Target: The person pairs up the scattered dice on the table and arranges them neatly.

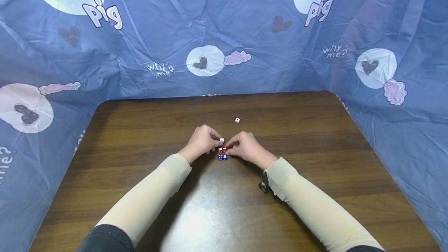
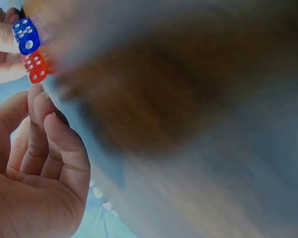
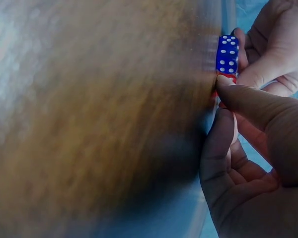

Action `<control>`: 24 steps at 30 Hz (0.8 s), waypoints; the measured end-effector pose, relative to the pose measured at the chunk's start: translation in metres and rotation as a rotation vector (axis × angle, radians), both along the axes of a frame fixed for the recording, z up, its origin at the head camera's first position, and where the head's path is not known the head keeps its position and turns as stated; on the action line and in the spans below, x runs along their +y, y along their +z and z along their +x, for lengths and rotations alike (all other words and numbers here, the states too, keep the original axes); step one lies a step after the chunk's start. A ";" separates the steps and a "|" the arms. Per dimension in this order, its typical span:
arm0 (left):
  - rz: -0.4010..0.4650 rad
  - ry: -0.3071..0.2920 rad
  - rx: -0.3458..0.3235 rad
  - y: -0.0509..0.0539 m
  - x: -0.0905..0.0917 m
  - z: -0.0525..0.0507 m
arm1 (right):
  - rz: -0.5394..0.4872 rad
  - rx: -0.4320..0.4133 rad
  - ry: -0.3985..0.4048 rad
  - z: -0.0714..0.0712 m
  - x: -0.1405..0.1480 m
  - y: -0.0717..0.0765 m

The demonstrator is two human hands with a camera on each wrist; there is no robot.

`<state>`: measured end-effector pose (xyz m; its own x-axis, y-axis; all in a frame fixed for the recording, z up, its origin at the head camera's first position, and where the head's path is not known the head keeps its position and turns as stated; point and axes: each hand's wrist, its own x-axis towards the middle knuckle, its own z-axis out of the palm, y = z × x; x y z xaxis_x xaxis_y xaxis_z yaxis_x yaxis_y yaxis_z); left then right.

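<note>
In the head view, my left hand [image 1: 204, 141] pinches a white die [image 1: 222, 140] between thumb and index finger. My right hand [image 1: 246, 147] comes from the other side, its thumb and index finger around the right red die [image 1: 224, 149]. A second red die [image 1: 220, 149] sits just left of it. Two blue dice [image 1: 223, 157] stand side by side on the near side of the red ones. In the right wrist view, my thumb covers part of the red die [image 3: 231, 77] beside the blue dice [image 3: 227, 58]. The left wrist view hides the white die.
Another white die [image 1: 237, 120] lies farther back on the brown wooden table [image 1: 297, 127]. A blue printed cloth [image 1: 224, 18] hangs behind and beside the table. A small black device [image 1: 264, 184] is at my right wrist.
</note>
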<state>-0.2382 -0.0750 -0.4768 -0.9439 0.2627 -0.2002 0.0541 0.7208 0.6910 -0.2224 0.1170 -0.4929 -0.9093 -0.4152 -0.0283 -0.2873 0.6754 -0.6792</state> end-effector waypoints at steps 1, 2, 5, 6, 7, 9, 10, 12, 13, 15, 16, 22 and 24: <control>0.000 -0.002 0.002 0.001 0.000 0.001 | -0.001 0.000 -0.001 0.000 0.000 0.000; 0.000 -0.001 0.003 0.001 -0.001 0.003 | -0.001 -0.003 -0.003 0.000 0.000 0.000; -0.004 0.002 0.005 0.001 -0.002 0.005 | -0.003 -0.008 -0.005 0.000 0.000 0.000; -0.007 0.003 0.006 0.000 -0.003 0.006 | -0.003 -0.010 -0.003 0.000 0.000 0.000; -0.011 0.003 0.006 0.000 -0.003 0.006 | -0.004 -0.011 -0.002 0.001 0.000 0.000; -0.015 0.003 0.008 -0.002 -0.004 0.006 | -0.005 -0.011 0.002 0.001 0.000 0.000; -0.016 0.002 0.009 -0.002 -0.004 0.006 | -0.004 -0.012 0.003 0.001 0.000 0.000; -0.016 0.000 0.008 -0.003 -0.005 0.006 | -0.003 -0.015 0.006 0.001 0.000 0.000; -0.013 0.000 0.007 -0.003 -0.005 0.006 | -0.001 -0.015 0.006 0.001 0.000 0.000; -0.010 0.002 0.003 -0.003 -0.005 0.006 | 0.001 -0.015 0.009 0.001 0.000 0.001; -0.007 0.003 0.001 -0.003 -0.005 0.006 | 0.003 -0.015 0.010 0.001 0.000 0.001; 0.008 0.013 0.001 -0.005 -0.005 0.005 | 0.003 -0.015 0.003 0.001 -0.001 0.002; 0.014 0.017 0.000 -0.005 -0.005 0.005 | 0.003 -0.011 0.003 0.002 -0.001 0.002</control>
